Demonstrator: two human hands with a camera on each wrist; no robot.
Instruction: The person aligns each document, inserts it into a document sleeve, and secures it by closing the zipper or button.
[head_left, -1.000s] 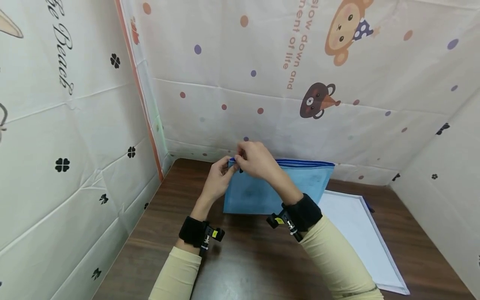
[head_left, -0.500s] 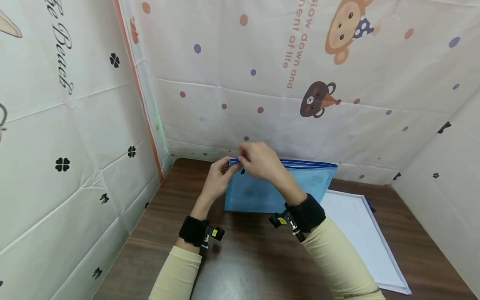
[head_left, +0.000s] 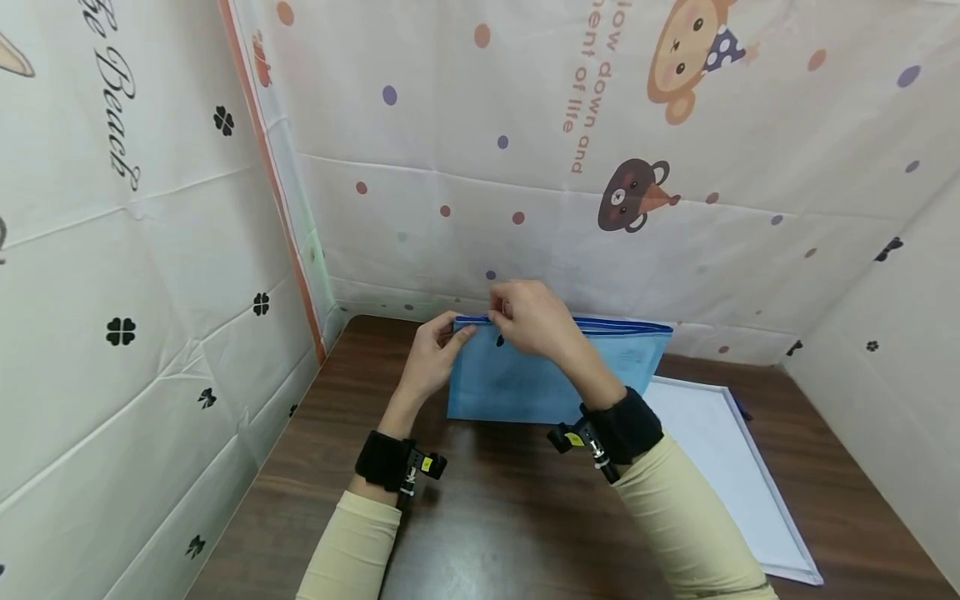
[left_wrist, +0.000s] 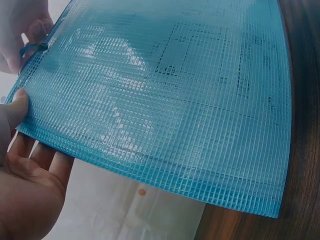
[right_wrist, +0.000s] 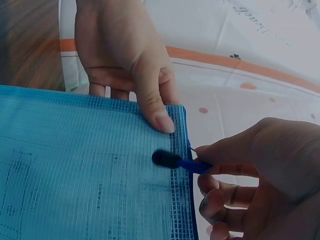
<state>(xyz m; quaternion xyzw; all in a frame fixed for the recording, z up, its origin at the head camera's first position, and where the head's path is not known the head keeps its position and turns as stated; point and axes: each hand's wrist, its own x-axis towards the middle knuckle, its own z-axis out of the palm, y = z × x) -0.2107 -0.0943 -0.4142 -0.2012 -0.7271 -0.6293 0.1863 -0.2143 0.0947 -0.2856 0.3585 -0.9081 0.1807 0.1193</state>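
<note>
A blue mesh zipper pouch stands on its lower edge on the brown table, with printed paper showing through the mesh. My left hand pinches its top left corner, thumb on the near face and fingers behind. My right hand pinches the blue zipper pull at the top edge, close beside the left hand's corner. In the left wrist view, the left hand grips the pouch's edge and the right hand shows at the top left.
A white flat folder lies on the table to the right, partly behind the pouch. Patterned cloth walls close in the table on the left, back and right. Bare tabletop lies in front of the pouch.
My right hand has shifted a little to the right along the pouch's top edge with the zipper pull. The left hand keeps its hold on the corner.
</note>
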